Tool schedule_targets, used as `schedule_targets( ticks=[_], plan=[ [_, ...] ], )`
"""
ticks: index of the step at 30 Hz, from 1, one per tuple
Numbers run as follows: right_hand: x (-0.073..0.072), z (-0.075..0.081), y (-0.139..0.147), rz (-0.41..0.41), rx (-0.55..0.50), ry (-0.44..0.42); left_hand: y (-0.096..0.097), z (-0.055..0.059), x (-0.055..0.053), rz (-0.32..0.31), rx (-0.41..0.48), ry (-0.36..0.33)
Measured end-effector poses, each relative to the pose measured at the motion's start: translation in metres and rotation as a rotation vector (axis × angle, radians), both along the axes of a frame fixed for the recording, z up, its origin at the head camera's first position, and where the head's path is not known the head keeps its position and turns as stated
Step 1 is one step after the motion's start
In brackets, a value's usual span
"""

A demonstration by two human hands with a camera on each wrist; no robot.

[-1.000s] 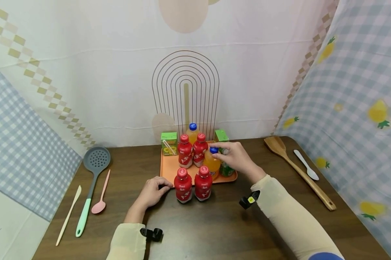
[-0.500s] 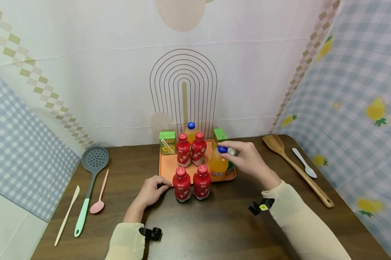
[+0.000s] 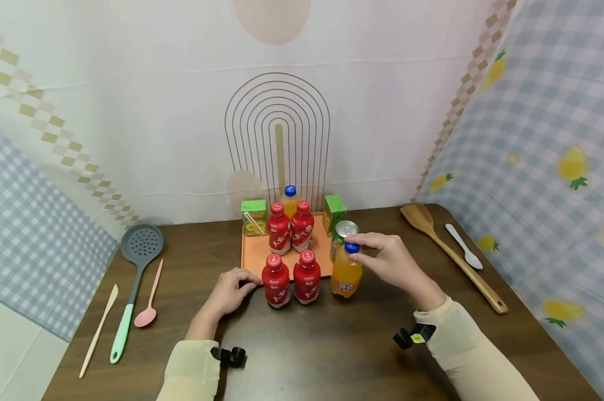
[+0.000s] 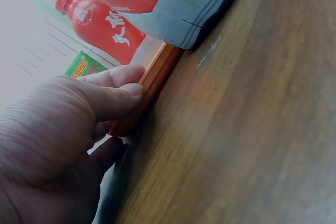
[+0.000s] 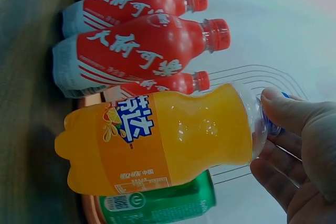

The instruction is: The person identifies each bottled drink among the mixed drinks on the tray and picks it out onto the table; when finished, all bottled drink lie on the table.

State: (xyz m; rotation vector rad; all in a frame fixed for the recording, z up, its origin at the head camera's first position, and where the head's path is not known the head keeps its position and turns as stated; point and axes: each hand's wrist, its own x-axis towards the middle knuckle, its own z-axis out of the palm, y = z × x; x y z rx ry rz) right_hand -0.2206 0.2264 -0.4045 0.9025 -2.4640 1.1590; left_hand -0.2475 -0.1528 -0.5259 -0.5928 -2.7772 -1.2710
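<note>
My right hand (image 3: 389, 262) pinches an orange soda bottle (image 3: 347, 275) by its blue cap and neck; the bottle is upright, just in front of the orange tray (image 3: 254, 259). In the right wrist view, thumb and fingers are around the neck of the bottle (image 5: 173, 140). My left hand (image 3: 230, 292) grips the tray's front left corner, its thumb on the rim (image 4: 157, 69) in the left wrist view. Two red bottles (image 3: 277, 281) stand on the table before the tray, close to the left hand. A green can (image 3: 337, 242) stands on the tray behind the soda bottle.
Two more red bottles (image 3: 302, 225), another orange soda bottle (image 3: 290, 205) and two green drink cartons (image 3: 254, 217) are on the tray. At left lie a slotted turner (image 3: 141, 245), a pink spoon (image 3: 145, 317) and a pale knife (image 3: 98, 331). A wooden spatula (image 3: 454, 259) and white spoon (image 3: 464, 248) lie right.
My right hand has moved the orange soda bottle rightward and toward me, from over the tray to in front of it, uncovering more of the green can. The left hand stays at the tray corner.
</note>
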Motion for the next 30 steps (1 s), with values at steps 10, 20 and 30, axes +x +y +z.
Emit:
schedule_targets(
  ticks=[10,20,30],
  plan=[
    [-0.002,-0.014,-0.004,0.021,0.025,0.013,0.000,0.008,-0.005,-0.004,-0.098,-0.016],
    [0.001,-0.023,-0.003,0.004,-0.019,-0.019,0.003,0.013,-0.005,-0.008,-0.143,-0.004],
    [0.007,-0.032,-0.008,-0.063,-0.081,-0.026,0.004,0.012,-0.002,0.013,-0.121,-0.019]
  ],
)
